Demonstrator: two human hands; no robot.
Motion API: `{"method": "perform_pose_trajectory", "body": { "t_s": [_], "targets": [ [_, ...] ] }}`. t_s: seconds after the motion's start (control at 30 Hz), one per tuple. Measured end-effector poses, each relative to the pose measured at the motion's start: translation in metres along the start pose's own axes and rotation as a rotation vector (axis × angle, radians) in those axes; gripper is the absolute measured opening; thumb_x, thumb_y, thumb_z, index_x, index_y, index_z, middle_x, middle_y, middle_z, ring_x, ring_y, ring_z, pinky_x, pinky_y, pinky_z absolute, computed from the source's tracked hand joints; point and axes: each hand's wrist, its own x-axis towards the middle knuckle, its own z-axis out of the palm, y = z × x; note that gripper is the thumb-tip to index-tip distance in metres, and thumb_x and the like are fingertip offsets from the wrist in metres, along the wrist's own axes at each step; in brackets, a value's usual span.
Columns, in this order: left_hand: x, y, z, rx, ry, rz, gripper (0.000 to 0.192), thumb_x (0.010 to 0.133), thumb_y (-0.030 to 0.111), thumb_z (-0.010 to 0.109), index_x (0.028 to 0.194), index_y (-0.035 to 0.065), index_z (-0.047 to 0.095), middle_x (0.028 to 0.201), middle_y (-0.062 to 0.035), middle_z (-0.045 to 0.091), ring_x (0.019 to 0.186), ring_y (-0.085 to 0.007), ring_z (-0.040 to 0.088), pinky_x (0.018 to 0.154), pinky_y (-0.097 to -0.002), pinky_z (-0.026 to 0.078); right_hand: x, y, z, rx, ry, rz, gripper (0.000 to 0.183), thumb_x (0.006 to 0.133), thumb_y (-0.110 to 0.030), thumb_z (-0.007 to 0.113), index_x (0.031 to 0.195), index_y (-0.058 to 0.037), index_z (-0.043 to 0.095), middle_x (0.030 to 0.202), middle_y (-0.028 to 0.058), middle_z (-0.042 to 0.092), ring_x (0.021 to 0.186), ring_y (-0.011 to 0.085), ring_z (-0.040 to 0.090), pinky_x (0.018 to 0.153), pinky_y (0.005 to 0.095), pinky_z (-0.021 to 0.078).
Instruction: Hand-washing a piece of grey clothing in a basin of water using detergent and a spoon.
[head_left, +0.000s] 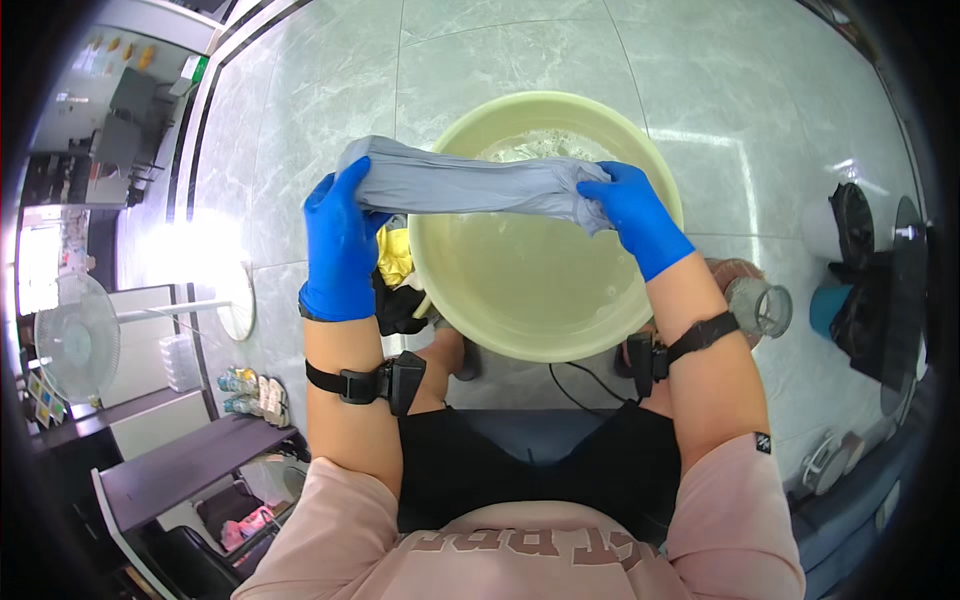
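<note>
A grey cloth (469, 182) is stretched sideways between my two blue-gloved hands, above the far half of a large pale green plastic basin (547, 352). My left hand (341, 240) grips its left end, just outside the basin's rim. Its right end is bunched in my right hand (634, 214), over the basin's right side. Cloudy water (540, 277) fills part of the basin, with suds (555, 142) near the far wall. Beside the basin on the left lie a yellow cloth (394, 256) and black cloth (401, 306), partly hidden by my left hand.
A glass jar (761, 309) stands right of the basin, and bins with black bags (851, 225) are farther right. At the left are a standing fan (77, 337), shoes (255, 396) and a dark shelf top (187, 469). A black cable (577, 390) lies near the basin.
</note>
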Motion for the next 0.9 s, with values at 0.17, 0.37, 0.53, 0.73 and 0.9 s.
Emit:
{"method": "perform_pose_trajectory", "body": {
  "t_s": [0.17, 0.37, 0.53, 0.73, 0.9],
  "targets": [
    [-0.015, -0.017, 0.029, 0.06, -0.102, 0.008, 0.038, 0.089, 0.017, 0.066, 0.117, -0.0069, 0.058, 0.105, -0.0176, 0.065, 0.094, -0.0268, 0.067, 0.076, -0.0354, 0.058, 0.001, 0.001, -0.001, -0.342, 0.147, -0.178, 0.038, 0.082, -0.015, 0.068, 0.114, 0.0045, 0.065, 0.104, 0.0209, 0.069, 0.093, 0.0294, 0.069, 0.081, 0.0358, 0.0523],
    [-0.019, -0.056, 0.047, 0.31, -0.241, 0.21, 0.038, 0.09, 0.017, 0.069, 0.117, -0.0061, 0.057, 0.098, -0.0116, 0.066, 0.084, -0.0147, 0.063, 0.069, -0.0269, 0.052, -0.025, -0.029, 0.029, -0.234, 0.167, -0.314, 0.037, 0.085, -0.014, 0.066, 0.115, 0.0055, 0.063, 0.107, 0.0223, 0.068, 0.099, 0.0303, 0.067, 0.086, 0.0364, 0.0515],
    [-0.044, -0.076, 0.082, 0.409, -0.345, 0.363, 0.036, 0.091, 0.012, 0.068, 0.12, -0.0053, 0.058, 0.103, -0.0136, 0.067, 0.092, -0.0173, 0.064, 0.081, -0.0306, 0.051, -0.042, -0.037, 0.058, -0.118, 0.097, -0.406, 0.04, 0.089, -0.018, 0.064, 0.12, 0.0065, 0.06, 0.106, 0.0222, 0.067, 0.097, 0.0286, 0.067, 0.084, 0.0361, 0.0521],
    [-0.049, -0.097, 0.089, 0.482, -0.428, 0.331, 0.036, 0.093, 0.004, 0.059, 0.127, -0.0059, 0.054, 0.108, -0.0166, 0.067, 0.097, -0.0204, 0.066, 0.084, -0.0331, 0.052, -0.053, -0.052, 0.066, 0.197, -0.087, -0.17, 0.044, 0.099, -0.03, 0.054, 0.127, 0.0037, 0.057, 0.106, 0.0122, 0.066, 0.092, 0.0184, 0.065, 0.079, 0.0313, 0.0529],
    [-0.051, -0.093, 0.085, 0.539, -0.443, 0.344, 0.04, 0.094, 0.005, 0.057, 0.132, -0.0065, 0.051, 0.107, -0.0182, 0.068, 0.095, -0.0225, 0.067, 0.082, -0.0327, 0.053, -0.069, -0.07, 0.054, 0.38, -0.258, 0.07, 0.075, 0.099, -0.059, 0.044, 0.146, -0.0013, 0.04, 0.13, 0.0139, 0.056, 0.109, 0.0249, 0.061, 0.092, 0.0392, 0.0512]
  ]
}}
